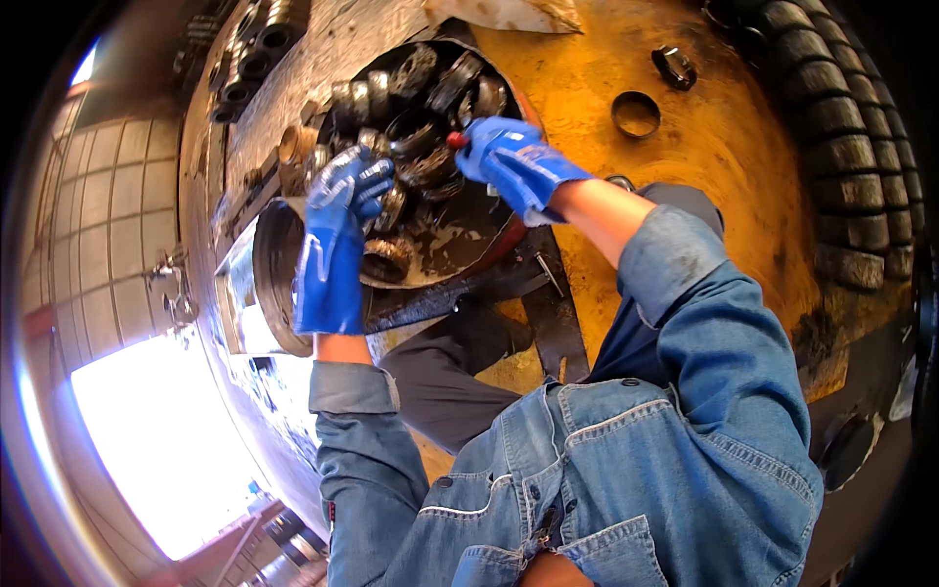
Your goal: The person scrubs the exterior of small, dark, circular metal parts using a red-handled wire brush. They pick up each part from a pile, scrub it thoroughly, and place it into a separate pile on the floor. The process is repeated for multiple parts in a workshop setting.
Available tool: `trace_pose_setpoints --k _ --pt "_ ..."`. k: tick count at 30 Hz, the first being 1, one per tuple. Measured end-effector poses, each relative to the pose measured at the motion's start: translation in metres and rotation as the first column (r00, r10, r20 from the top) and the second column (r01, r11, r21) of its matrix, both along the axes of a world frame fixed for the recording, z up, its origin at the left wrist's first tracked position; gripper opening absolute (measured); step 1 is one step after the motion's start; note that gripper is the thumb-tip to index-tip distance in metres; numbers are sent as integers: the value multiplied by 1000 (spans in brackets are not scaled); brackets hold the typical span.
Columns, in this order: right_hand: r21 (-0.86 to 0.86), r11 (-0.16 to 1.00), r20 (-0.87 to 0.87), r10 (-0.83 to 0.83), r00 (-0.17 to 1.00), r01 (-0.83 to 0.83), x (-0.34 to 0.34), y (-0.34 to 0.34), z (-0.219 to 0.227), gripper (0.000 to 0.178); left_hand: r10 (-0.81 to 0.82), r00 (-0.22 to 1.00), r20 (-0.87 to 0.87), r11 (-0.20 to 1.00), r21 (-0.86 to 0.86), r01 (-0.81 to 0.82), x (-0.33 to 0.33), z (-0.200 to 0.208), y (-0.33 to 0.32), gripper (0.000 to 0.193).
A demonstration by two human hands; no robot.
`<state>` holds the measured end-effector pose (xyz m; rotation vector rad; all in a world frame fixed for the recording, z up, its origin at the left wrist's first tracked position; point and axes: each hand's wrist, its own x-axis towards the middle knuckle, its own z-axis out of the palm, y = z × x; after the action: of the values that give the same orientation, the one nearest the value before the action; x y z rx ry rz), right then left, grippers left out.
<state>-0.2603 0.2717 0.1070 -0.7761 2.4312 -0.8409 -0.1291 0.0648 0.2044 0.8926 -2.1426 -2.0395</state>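
Observation:
My right hand, in a blue rubber glove, is closed round a tool with a red handle. The tool's other end is hidden. My left hand, gloved the same way, has its fingers curled at the left edge of the heap. What they hold, if anything, is hidden. Right beside those fingers is an oily metal ring. Both hands are over a round, dark basin, heaped with several greasy metal rings. Another ring lies low in the basin, near my left wrist.
A large open cylinder stands left of my left wrist. On the yellow, oil-stained surface lie a thin ring and a dark ring. Stacked rings line the far right. More metal cylinders sit at the upper left.

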Motion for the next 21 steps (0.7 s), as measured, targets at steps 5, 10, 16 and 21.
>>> trace_pose_setpoints --k 5,10,16,21 --pt "-21 992 76 -121 990 123 -24 8 7 48 125 974 191 992 -22 -123 88 -88 -8 38" --pt "79 986 120 -153 981 144 -31 4 10 51 145 941 305 989 -56 -134 119 -111 15 45" --pt "133 988 75 -86 993 76 -27 -6 1 54 31 949 314 981 -193 32 91 -133 28 48" --pt "54 992 85 -116 990 112 -35 -6 1 59 -264 903 338 753 -513 412 59 -149 43 63"
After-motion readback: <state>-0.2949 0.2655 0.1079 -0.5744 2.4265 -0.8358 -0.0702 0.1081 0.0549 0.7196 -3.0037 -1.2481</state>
